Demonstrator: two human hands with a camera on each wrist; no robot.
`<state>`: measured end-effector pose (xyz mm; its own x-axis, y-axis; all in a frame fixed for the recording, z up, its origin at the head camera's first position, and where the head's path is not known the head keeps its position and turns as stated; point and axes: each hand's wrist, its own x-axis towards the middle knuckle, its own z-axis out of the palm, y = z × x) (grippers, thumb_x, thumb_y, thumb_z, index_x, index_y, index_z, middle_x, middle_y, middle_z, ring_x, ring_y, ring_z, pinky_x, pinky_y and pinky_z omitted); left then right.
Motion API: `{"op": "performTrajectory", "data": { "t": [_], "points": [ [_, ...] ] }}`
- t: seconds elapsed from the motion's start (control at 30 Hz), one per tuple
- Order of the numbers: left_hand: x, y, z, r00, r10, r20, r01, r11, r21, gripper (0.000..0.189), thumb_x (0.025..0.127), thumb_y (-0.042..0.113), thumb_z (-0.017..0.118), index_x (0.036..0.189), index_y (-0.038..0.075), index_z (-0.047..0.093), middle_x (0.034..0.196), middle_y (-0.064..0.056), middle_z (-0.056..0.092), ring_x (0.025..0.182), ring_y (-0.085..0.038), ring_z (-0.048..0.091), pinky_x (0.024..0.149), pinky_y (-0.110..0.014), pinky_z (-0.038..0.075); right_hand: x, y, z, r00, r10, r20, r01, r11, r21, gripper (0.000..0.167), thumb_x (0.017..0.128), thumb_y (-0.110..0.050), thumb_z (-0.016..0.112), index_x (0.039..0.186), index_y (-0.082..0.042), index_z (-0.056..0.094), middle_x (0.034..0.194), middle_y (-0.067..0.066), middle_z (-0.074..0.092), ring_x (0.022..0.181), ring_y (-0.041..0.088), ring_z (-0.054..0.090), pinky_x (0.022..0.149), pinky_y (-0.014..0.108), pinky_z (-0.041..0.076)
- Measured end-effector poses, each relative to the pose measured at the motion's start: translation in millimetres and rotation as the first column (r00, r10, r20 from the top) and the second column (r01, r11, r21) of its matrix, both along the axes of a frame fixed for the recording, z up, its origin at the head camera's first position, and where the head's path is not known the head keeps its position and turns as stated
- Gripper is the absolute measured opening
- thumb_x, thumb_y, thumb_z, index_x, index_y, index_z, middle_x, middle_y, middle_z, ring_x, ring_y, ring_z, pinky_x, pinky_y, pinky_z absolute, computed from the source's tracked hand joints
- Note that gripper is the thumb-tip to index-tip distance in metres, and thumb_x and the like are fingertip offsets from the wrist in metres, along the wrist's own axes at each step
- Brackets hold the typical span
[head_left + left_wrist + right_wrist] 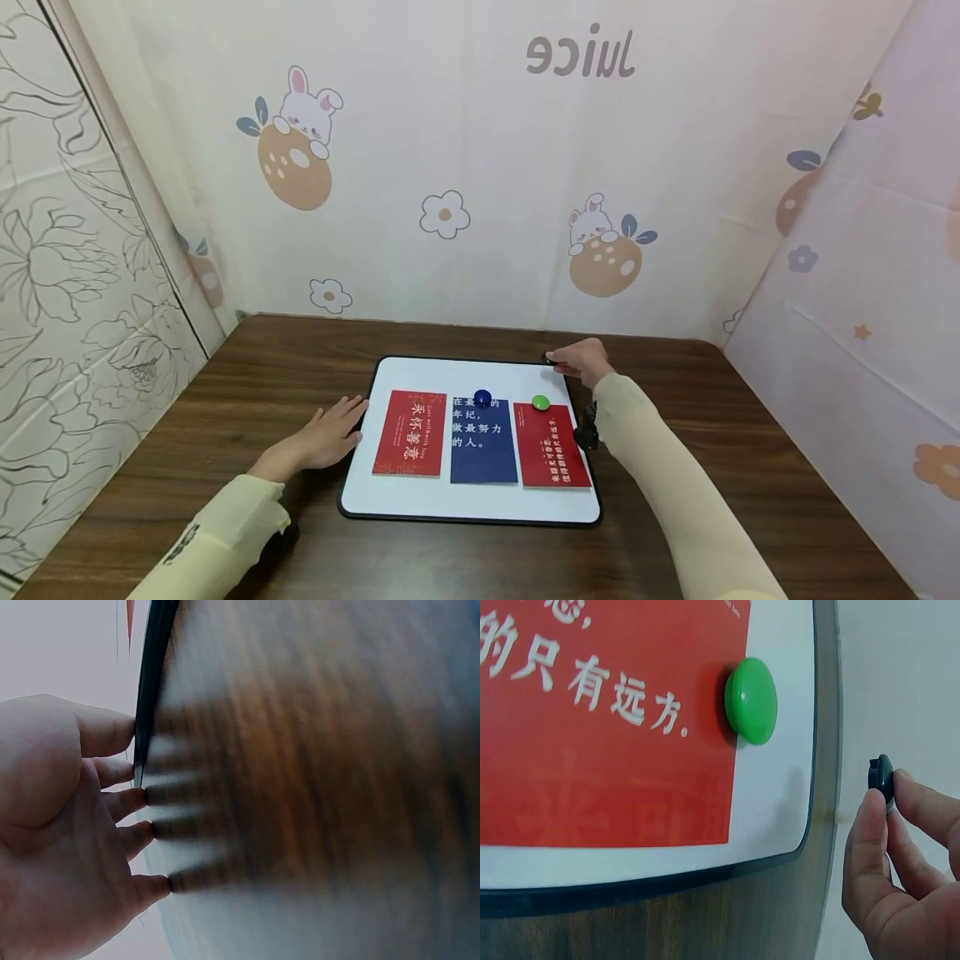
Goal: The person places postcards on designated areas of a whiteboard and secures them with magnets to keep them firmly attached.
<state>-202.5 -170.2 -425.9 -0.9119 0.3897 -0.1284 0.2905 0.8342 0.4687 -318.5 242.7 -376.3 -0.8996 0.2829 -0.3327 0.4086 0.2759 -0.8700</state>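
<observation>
A black-framed whiteboard (pixel 420 502) lies on the table with three cards on it. My right hand (pixel 583 361) is over the board's far right corner. In the right wrist view it pinches a small black round magnet (pixel 883 780) between thumb and fingers. A green magnet (pixel 541 402) sits at the top edge of the right red card (pixel 549 454), and a dark blue magnet (pixel 482 397) on top of the blue card (pixel 487 462). The left red card (pixel 408 433) has no magnet on it. My left hand (pixel 328 435), fingers extended, touches the board's left edge.
The brown wooden table (pixel 292 350) stretches around the board on every side. Behind it hangs a pale printed curtain (pixel 450 275), with further patterned cloth (pixel 847 333) at the right. Dark wrist cameras (pixel 587 432) are strapped to both wrists.
</observation>
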Motion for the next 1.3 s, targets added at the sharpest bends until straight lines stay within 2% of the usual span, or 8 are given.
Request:
{"op": "performTrajectory", "data": {
  "t": [0.3,0.77,1.3],
  "points": [
    [-0.7,0.6,-3.1,1.000,0.004,0.004,-0.004,1.000,-0.001,0.057,0.098,0.017,0.051,0.147,-0.003,0.030,0.149,-0.029,0.026,0.140,-0.045,0.014,0.105,-0.067,0.008,-2.7,-9,0.4,1.000,0.021,-0.004,-0.021,0.999,-0.030,0.033,0.086,-0.007,0.072,0.114,0.008,0.064,0.108,0.020,0.063,0.067,0.015,0.064,0.087,0.037,0.051],
    [-0.1,0.1,0.8,1.000,0.000,0.001,0.000,1.000,0.003,0.057,0.097,0.017,0.051,0.146,-0.004,0.030,0.149,-0.029,0.026,0.139,-0.046,0.014,0.105,-0.068,0.008,3.9,-35,8.9,0.996,0.090,-0.015,-0.091,0.994,-0.069,0.032,0.087,-0.008,0.071,0.114,0.009,0.064,0.107,0.020,0.063,0.071,0.017,0.064,0.090,0.038,0.049],
    [-1.3,-0.4,0.3,1.000,-0.002,-0.003,0.002,1.000,0.003,0.057,0.097,0.017,0.051,0.146,-0.004,0.031,0.149,-0.030,0.026,0.139,-0.047,0.014,0.105,-0.068,0.009,5.2,-70,6.9,0.985,0.173,-0.001,-0.173,0.983,-0.069,0.027,0.085,-0.008,0.073,0.107,0.007,0.068,0.102,0.019,0.067,0.074,0.020,0.066,0.086,0.035,0.052]
  ]
}}
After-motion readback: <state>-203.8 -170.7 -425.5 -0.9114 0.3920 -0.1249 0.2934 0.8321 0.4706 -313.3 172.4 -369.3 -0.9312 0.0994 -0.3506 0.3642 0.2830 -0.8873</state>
